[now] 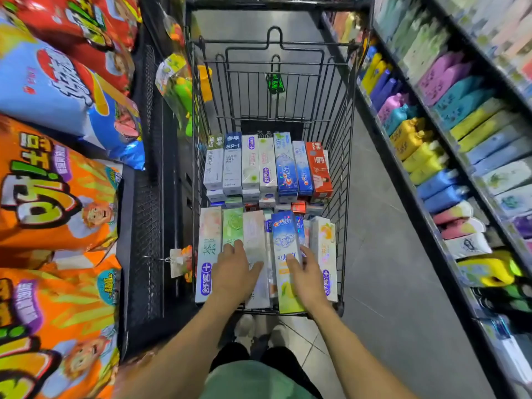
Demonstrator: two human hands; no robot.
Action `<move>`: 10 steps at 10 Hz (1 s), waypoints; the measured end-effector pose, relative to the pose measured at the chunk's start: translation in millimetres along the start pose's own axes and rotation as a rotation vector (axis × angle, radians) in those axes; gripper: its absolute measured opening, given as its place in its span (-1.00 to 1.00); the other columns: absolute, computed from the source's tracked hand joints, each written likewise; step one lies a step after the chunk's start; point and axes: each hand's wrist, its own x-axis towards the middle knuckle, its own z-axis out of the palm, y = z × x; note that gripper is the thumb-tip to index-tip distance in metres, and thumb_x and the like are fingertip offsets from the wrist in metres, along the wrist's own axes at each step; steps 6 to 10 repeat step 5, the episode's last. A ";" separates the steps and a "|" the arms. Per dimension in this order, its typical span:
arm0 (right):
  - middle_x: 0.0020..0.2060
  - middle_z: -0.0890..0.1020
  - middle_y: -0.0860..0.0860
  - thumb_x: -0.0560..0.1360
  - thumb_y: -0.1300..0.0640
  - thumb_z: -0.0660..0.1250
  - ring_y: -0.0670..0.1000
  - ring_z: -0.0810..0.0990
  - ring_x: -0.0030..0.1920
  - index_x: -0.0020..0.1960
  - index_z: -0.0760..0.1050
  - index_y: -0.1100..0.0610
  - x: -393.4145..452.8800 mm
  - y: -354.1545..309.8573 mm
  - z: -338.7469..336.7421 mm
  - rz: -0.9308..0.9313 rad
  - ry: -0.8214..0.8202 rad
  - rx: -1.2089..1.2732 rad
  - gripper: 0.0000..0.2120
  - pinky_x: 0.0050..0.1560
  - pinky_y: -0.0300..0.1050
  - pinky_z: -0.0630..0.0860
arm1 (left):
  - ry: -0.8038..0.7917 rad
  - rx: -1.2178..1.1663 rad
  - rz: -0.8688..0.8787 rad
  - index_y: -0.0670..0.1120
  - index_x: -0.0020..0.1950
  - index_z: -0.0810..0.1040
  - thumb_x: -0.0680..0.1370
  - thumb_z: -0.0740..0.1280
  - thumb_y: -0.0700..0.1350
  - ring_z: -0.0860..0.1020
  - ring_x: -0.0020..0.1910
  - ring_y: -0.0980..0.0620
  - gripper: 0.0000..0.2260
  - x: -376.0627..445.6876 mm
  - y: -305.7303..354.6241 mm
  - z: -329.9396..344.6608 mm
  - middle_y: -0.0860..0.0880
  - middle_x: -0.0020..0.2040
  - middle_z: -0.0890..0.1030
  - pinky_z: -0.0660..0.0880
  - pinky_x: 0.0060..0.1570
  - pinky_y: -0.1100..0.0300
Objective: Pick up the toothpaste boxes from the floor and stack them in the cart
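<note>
A black wire cart (349, 156) stands in front of me with toothpaste boxes in two stacked rows. The far row (267, 165) holds white, blue and red boxes side by side. The near row (259, 249) has pale, green and blue boxes lying lengthwise. My left hand (234, 273) rests flat on a white box (254, 240) and the green one beside it. My right hand (306, 276) lies with spread fingers on a blue and yellow-green box (285, 240), between it and a white box with orange print (326, 246).
Large snack bags (57, 197) hang on a black rack close to the cart's left side. Shelves of coloured detergent bottles (417, 145) run along the right. A grey floor aisle (380, 254) lies between cart and shelves. My shoes (259, 329) show below the cart.
</note>
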 end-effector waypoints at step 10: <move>0.26 0.43 0.14 0.62 -0.08 0.19 0.20 0.44 0.27 0.32 0.48 0.14 20.3 -13.9 -0.9 -0.264 -0.005 -0.853 -0.60 0.24 0.04 0.42 | 0.012 0.408 0.408 0.00 0.58 0.19 0.57 0.17 0.25 0.29 0.48 -0.11 -0.36 -7.5 -11.5 -40.5 -0.03 0.54 0.31 0.30 0.40 -0.08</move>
